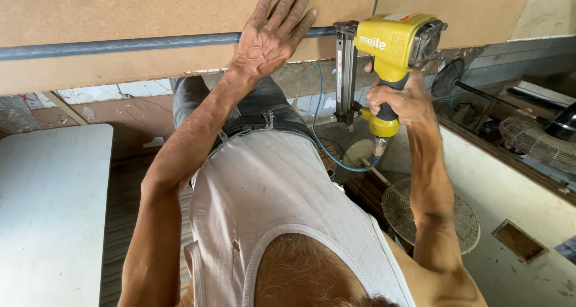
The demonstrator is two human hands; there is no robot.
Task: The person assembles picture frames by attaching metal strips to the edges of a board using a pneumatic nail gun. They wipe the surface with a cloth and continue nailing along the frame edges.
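Note:
My left hand [271, 32] lies flat with fingers spread against a brown fibreboard panel [120, 13], across a dark strip [120, 45] that runs along it. My right hand [401, 100] grips the handle of a yellow pneumatic staple gun [390, 49]. The gun's metal nose and magazine [344, 73] press against the panel just to the right of my left hand. A blue air hose [327, 145] hangs from the bottom of the gun's handle.
A white board [51, 211] lies at the left, and a white panel with a rectangular cutout [517, 240] at the right. A round fan grille [429, 214] rests below the gun. A wooden slat floor [123, 217] shows between them. Clutter with another grille [537, 142] sits at the far right.

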